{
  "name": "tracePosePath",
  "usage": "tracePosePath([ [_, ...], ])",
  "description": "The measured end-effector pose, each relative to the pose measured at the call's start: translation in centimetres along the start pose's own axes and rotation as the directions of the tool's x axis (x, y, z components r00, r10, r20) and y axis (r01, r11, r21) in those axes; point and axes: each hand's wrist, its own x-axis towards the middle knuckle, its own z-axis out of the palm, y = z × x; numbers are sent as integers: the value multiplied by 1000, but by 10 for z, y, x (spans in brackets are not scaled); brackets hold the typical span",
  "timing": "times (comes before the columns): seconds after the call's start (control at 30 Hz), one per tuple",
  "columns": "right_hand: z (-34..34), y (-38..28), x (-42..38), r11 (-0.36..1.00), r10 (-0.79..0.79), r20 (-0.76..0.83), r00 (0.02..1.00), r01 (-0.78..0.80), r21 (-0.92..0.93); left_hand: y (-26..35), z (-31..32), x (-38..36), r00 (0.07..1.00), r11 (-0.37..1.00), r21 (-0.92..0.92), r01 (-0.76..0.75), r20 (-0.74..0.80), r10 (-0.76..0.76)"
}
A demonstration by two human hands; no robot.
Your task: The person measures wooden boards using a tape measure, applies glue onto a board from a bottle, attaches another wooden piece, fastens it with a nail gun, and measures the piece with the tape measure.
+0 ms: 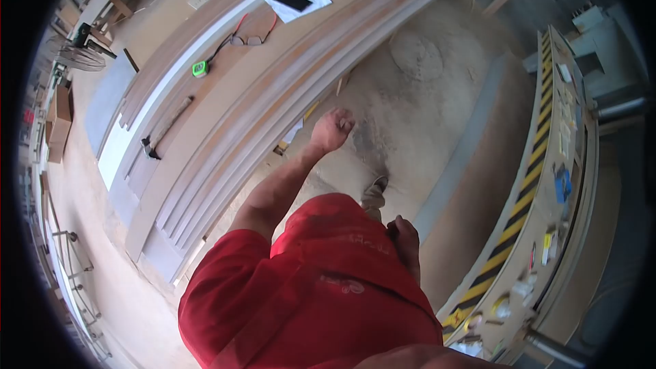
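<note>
My left hand (333, 128) is stretched out in front of me, closed in a fist with nothing visible in it. It hangs over the dusty floor, just beside the edge of the long moulded wooden boards (273, 102) lying on the bench. My right hand (404, 236) rests low against my red shirt (321, 294); its fingers are turned away from view. My shoe (374, 191) shows on the floor between the two hands.
On the boards lie a green tape measure (199, 68), glasses on a red cord (249, 37), a phone on white paper (292, 0) and a long-handled tool (164, 130). A machine with yellow-black stripes (519, 198) runs along the right. Sawdust covers the floor (417, 96).
</note>
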Motion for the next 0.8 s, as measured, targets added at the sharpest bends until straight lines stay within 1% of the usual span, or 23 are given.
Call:
tracePosePath([
  [0.07,1,-8,17,998,-58,-44,997,57,-25,-9,-3,-18,999,999,-24,29,-29,-30],
  [0.1,-27,-54,59,992,-86,-13,996,85,-94,-24,30,16,998,999,-15,44,37,-43],
  [0.13,-31,-78,80,978,-152,21,988,154,-144,-56,42,19,996,1000,7,23,83,-23],
  [0.17,-41,-93,99,957,-204,55,977,211,-199,-66,51,14,985,990,65,127,114,-133],
  [0.2,-52,-103,125,972,-167,67,984,176,-157,-73,60,3,960,965,120,232,133,-247],
  [0.23,-58,-115,159,983,-136,93,986,147,-114,-109,79,-15,947,955,133,263,151,-282],
  [0.27,-67,-122,182,993,-83,115,990,91,-74,-117,88,-45,951,948,169,270,109,-290],
  [0.3,-77,-138,209,997,-71,140,988,74,-15,-122,93,-55,898,902,309,302,226,-378],
  [0.33,-86,-158,236,998,-60,166,984,54,43,-95,84,-51,751,787,461,411,319,-578],
  [0.4,-102,-200,281,990,-10,202,979,-18,137,-74,89,-53,705,748,494,444,323,-632],
  [0.43,-108,-217,308,991,-8,170,985,-15,136,-76,89,-52,684,729,514,452,326,-653],
  [0.47,-119,-236,339,997,-46,222,974,32,66,-81,91,-46,765,751,464,469,211,-608],
  [0.5,-130,-253,365,997,-70,275,959,76,-9,-94,101,-49,821,773,411,483,93,-563],
  [0.53,-135,-272,385,998,-69,280,958,69,11,-95,112,-53,856,796,353,492,-28,-516],
  [0.57,-137,-296,405,998,-68,282,957,64,25,-54,88,-9,816,699,643,314,194,-545],
  [0.6,-136,-322,422,997,-73,285,956,66,34,-35,80,10,901,754,578,311,74,-428],
  [0.63,-131,-349,432,996,-88,260,962,84,26,-21,77,28,950,805,516,293,-66,-304],
  [0.67,-124,-377,438,994,-108,234,966,107,19,0,73,58,859,853,173,492,-256,-443],
  [0.7,-118,-397,448,991,-133,206,970,133,15,19,68,93,706,796,-209,568,-372,-602],
  [0.73,-113,-408,467,992,-121,194,973,115,42,31,61,122,696,807,-220,548,-415,-585],
  [0.8,-104,-422,498,992,-123,217,968,125,6,40,51,174,668,830,-239,504,-501,-550],
])
